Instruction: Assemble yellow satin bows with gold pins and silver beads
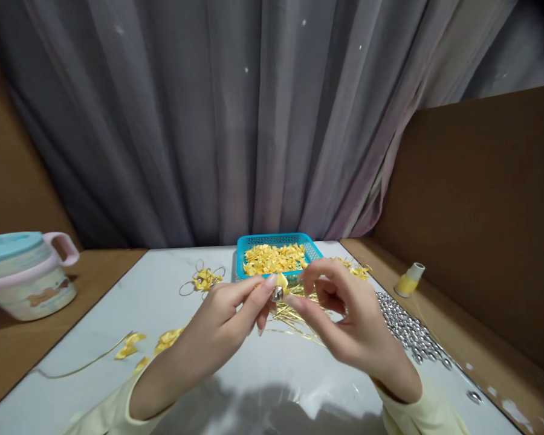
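Just in front of the blue basket, my left hand [229,320] pinches a yellow ribbon bow [281,281] with a round silver bell [278,294] at its front. My right hand [344,314] is close on the other side, its thumb tip at the edge of the bow and bell. A gap shows between that thumb and the raised index finger; the other fingers are curled. Behind the hands lie gold cords [299,314] in a loose bundle, partly covered by my right hand. Whether a thin cord runs through the bell cannot be made out.
The blue basket [242,241] holds many yellow bows. Finished-looking bows with looped cords [206,279] lie left, loose yellow bows [130,345] nearer. Silver bells [408,329] are heaped right, beside a yellow thread spool [408,280]. A lidded cup [25,278] stands far left.
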Tool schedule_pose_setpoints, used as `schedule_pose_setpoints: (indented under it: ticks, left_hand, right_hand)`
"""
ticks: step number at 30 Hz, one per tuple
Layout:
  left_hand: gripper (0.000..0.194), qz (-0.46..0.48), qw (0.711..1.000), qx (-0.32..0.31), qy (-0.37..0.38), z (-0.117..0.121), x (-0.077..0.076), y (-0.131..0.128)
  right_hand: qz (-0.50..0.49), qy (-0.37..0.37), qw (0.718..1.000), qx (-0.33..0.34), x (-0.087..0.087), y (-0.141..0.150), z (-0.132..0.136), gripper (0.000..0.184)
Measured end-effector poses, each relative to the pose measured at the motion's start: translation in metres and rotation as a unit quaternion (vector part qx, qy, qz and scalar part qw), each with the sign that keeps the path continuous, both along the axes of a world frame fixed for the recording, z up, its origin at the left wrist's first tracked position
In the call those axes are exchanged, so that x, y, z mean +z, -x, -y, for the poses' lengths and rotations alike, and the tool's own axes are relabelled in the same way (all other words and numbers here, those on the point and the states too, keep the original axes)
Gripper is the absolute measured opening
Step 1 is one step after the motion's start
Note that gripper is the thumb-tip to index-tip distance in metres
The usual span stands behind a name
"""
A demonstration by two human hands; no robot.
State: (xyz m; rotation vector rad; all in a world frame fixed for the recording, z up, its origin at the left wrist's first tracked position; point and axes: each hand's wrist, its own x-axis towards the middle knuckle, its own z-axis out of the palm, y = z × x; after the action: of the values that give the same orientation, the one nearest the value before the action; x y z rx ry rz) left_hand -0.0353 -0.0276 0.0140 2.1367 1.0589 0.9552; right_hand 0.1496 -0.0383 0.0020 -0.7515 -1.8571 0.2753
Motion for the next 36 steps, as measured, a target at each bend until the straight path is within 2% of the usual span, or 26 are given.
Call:
schedule_pose_setpoints:
  ticks: [2,4,7,9,14,17,21,25,29,32,36]
  left_hand:
    - [0.041,0.003,1.000,0.002,-0.001,-0.001,-0.001,-0.002]
    - [0.041,0.010,1.000,-0.009,0.014,-0.001,-0.001,-0.003]
    - [0.042,0.008,0.998,-0.028,0.050,-0.002,0.001,-0.002]
    - [0.042,0.000,0.998,-0.029,0.047,-0.002,0.000,0.000]
    - [0.041,0.001,0.997,0.009,-0.083,0.002,-0.005,-0.002]
    - [0.043,0.020,0.993,0.027,-0.114,0.006,-0.007,-0.007]
    - [0.041,0.045,0.996,0.029,-0.073,0.005,-0.004,-0.009]
    - [0.035,0.049,0.998,0.021,-0.038,0.001,0.003,-0.004]
    - [0.023,0.030,0.999,0.023,-0.022,-0.001,0.005,-0.003]
    - [0.024,0.036,0.998,0.036,-0.024,0.001,0.004,-0.005]
    - [0.026,0.031,0.995,0.070,-0.064,0.003,0.000,-0.009]
  right_hand:
    - [0.066,-0.053,0.996,-0.032,-0.002,0.001,0.002,0.019]
    - [0.107,-0.068,0.992,-0.028,-0.004,0.003,0.002,0.017]
    - [0.119,-0.067,0.991,-0.011,-0.007,0.005,-0.001,0.009]
    - [0.113,-0.076,0.991,-0.016,-0.008,0.006,-0.003,0.008]
    - [0.086,-0.079,0.993,-0.033,-0.013,0.008,-0.002,0.009]
    - [0.046,-0.071,0.996,-0.031,-0.016,0.013,0.001,0.011]
    - [-0.002,-0.086,0.996,-0.013,-0.015,0.018,0.003,0.012]
    - [0.064,-0.084,0.994,-0.018,-0.013,0.015,0.003,0.017]
    - [0.081,-0.042,0.996,0.013,-0.013,0.013,0.001,0.015]
    - [0.026,0.045,0.997,0.060,-0.013,0.014,0.000,0.021]
    - [-0.062,0.145,0.982,0.100,-0.012,0.016,0.000,0.036]
